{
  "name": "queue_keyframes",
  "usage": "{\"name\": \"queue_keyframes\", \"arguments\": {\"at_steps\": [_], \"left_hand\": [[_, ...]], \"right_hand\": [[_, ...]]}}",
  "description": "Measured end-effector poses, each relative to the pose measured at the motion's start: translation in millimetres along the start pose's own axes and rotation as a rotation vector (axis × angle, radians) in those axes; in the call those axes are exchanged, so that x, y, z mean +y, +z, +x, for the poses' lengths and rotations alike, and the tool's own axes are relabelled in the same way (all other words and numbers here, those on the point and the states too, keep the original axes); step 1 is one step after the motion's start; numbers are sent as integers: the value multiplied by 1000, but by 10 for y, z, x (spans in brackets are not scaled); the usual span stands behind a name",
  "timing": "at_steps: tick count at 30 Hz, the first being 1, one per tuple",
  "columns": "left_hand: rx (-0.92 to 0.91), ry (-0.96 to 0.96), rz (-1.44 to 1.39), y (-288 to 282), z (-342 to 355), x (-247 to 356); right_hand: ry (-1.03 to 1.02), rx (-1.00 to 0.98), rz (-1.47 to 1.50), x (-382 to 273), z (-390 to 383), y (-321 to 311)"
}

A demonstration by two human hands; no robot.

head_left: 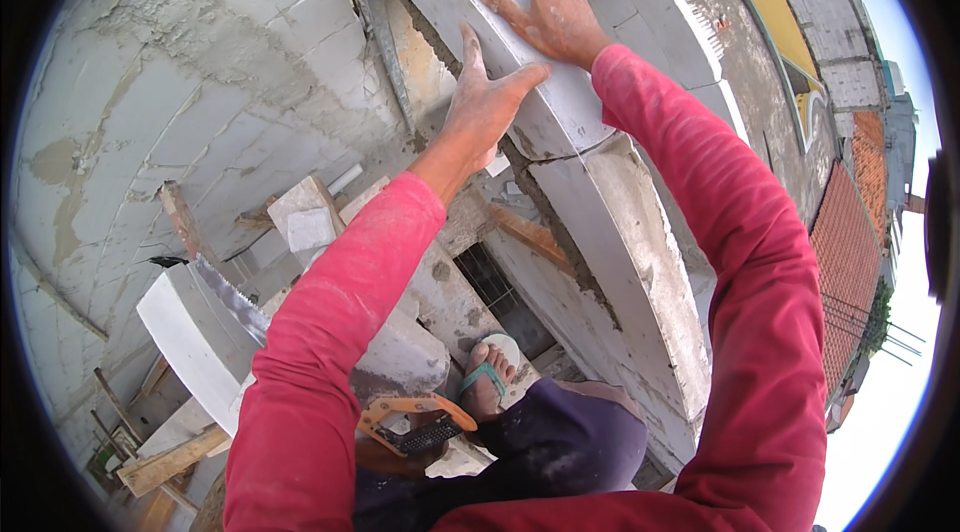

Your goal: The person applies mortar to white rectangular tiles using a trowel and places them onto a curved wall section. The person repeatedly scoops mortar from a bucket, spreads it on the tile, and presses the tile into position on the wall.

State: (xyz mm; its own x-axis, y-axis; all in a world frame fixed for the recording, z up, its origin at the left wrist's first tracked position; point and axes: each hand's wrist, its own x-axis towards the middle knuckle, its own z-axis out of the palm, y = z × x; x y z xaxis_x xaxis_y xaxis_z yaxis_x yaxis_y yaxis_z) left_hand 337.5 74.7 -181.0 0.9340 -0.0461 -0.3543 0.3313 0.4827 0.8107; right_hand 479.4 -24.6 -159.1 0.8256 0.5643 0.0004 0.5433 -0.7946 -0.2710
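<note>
L hand [487, 102] flat, fingers apart, on 1 white block [560, 102] | R hand [552, 20] same, far side | 1 handsaw [405, 422] near, by 1 sandalled foot [490, 377]

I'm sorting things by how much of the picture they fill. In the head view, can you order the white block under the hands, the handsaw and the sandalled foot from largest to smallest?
1. White block, largest by far.
2. Handsaw; its blade is partly hidden behind the left sleeve.
3. Sandalled foot, smallest.
The saw and foot look fairly close, and the fisheye view makes that order unsure.
</note>
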Motion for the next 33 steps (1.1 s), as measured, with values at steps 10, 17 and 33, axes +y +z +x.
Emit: {"name": "queue_keyframes", "arguments": {"at_steps": [10,17,33], "left_hand": [[63,-39,45,35,-10,-24],[193,-82,143,195,-49,30],[259,38,327,98,-10,-76]], "right_hand": [[-1,-23,69,-21,-14,-13],[32,-21,12,30,-12,-5],[233,-256,526,108,112,-11]]}}
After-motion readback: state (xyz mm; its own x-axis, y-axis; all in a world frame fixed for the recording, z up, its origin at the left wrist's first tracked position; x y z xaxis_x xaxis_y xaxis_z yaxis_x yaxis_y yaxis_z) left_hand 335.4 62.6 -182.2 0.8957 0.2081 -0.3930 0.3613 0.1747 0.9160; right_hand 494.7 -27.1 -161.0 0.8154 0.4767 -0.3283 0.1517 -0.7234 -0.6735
